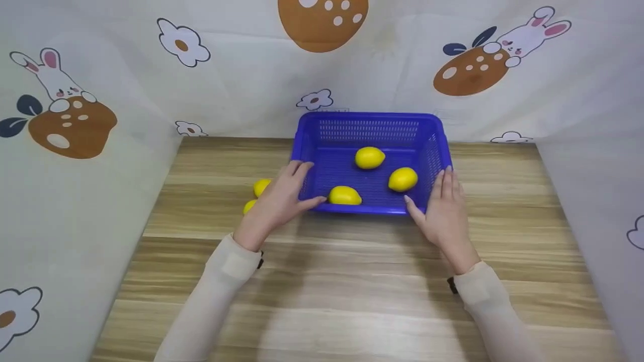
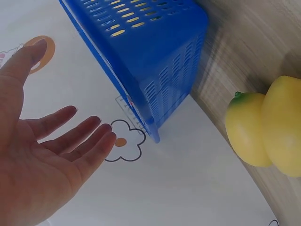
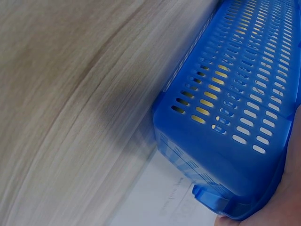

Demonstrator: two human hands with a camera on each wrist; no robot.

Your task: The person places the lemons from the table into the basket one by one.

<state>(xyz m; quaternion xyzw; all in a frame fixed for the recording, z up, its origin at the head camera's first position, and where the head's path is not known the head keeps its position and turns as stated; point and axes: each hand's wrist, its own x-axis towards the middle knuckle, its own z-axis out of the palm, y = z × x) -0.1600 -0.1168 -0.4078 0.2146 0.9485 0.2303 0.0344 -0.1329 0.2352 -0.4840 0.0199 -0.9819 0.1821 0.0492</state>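
Note:
A blue plastic basket [image 1: 362, 209] with slotted walls stands on the wooden table, and three lemons lie inside: one toward the back [image 1: 370, 158], another at the right [image 1: 403, 179], a third by the front wall [image 1: 345, 195]. My left hand [image 1: 282, 198] is at the basket's left front corner, fingers spread; the left wrist view shows this hand [image 2: 51, 155] holding nothing, apart from the basket [image 2: 164, 61]. At the right front corner, my right hand [image 1: 445, 216] lies against the rim with fingers extended along the right side. The right wrist view shows only part of this hand [image 3: 277, 202].
Two more lemons, an upper one [image 1: 261, 187] and a lower one [image 1: 249, 206], lie on the table [image 1: 352, 301] left of the basket, partly hidden by my left arm. A printed cloth [image 1: 241, 90] hangs behind and along both sides.

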